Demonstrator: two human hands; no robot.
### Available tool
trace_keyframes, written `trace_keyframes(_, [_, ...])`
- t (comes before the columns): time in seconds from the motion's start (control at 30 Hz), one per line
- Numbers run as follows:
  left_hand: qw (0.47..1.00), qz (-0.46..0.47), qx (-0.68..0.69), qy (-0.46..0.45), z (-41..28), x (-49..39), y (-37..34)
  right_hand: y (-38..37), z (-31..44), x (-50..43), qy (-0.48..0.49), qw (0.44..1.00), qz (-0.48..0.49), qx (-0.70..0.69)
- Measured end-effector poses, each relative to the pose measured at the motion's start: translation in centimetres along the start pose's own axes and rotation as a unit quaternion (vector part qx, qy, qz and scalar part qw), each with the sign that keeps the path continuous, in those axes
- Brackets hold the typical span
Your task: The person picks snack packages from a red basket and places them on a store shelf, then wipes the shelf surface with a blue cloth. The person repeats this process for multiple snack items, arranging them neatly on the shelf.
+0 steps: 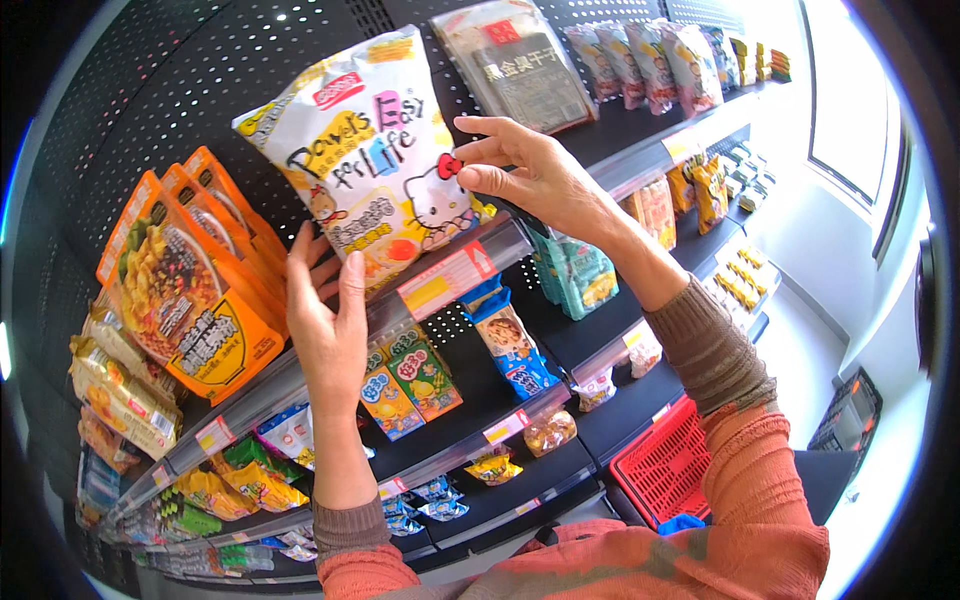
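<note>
A white and yellow snack bag (375, 150) with a cartoon cat stands tilted on the upper shelf, behind its price rail. My left hand (330, 322) is at the bag's lower left corner, thumb in front and fingers along the left edge; how firmly it touches is unclear. Beside the bag's right edge is my right hand (532, 172), its fingers apart and curved, with nothing held in it. A pink and yellow price label (448, 280) sits on the rail just below the bag.
Orange food pouches (195, 292) stand left of the bag. A flat clear-fronted pack (517, 67) leans to its right. Lower shelves hold small snack boxes (412, 382), a blue cookie pack (511, 345) and teal bags (577, 274). Below right is a red plastic basket (664, 457).
</note>
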State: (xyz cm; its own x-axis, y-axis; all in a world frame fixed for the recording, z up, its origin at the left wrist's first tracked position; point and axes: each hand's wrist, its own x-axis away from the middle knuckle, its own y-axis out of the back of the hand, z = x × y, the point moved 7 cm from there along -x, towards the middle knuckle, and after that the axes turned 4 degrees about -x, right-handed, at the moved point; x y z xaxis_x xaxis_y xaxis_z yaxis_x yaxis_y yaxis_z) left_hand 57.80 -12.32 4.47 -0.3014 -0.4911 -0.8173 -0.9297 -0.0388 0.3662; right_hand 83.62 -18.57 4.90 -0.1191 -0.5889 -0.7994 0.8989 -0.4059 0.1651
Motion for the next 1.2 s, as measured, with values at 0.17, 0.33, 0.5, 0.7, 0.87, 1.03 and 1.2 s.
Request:
trace_keyframes(0.17, [0.991, -0.078, -0.082, -0.066, -0.4, 0.8, 1.0, 2.8, 2.5, 5.3, -0.01, 0.993, -0.113, 0.027])
trace_keyframes(0.33, [0.969, -0.16, -0.116, -0.151, -3.0, 4.3, 0.7, 7.9, 2.0, 15.0, -0.049, 0.962, -0.258, 0.069])
trace_keyframes(0.5, [0.917, -0.135, -0.162, -0.34, -5.1, 12.0, 0.4, 13.1, -2.2, 30.4, -0.206, 0.9, -0.357, 0.141])
trace_keyframes(0.7, [0.928, 0.288, 0.171, -0.165, -1.5, 24.2, -12.2, 18.0, 0.4, 56.0, -0.45, 0.697, -0.448, 0.332])
trace_keyframes(0.87, [0.819, 0.538, 0.201, -0.016, 5.7, 38.1, -19.4, 16.7, 11.7, 66.4, -0.521, 0.426, -0.307, 0.673])
trace_keyframes(1.03, [0.693, 0.675, 0.214, 0.138, 13.3, 50.4, -22.3, 14.7, 20.6, 74.6, -0.597, 0.239, -0.329, 0.691])
trace_keyframes(1.2, [0.528, 0.736, 0.25, 0.342, 16.1, 60.1, -25.4, 14.2, 23.5, 83.8, -0.639, 0.306, -0.426, 0.563])
